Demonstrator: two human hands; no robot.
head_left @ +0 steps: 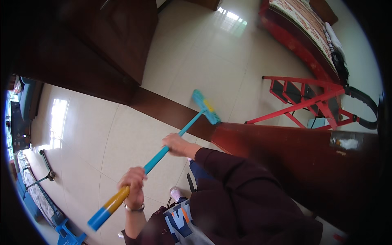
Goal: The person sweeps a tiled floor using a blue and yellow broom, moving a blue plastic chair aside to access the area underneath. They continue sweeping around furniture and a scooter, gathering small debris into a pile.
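Both my hands are wrapped round the pole of a turquoise broom. My left hand grips it lower in view, where the pole meets its yellow and blue end; a band circles that wrist. Farther up the pole, my right hand is closed, its arm in a dark sleeve. The broom reaches away from me to the upper right. Its head, turquoise with a yellow stripe, is at the brown door threshold, beside the end of the reddish-brown door.
A dark wooden door stands at the upper left. Beyond the threshold, a red folding step ladder leans near a bed. To the left are a folded scooter-like object, a sofa and a blue plastic stool.
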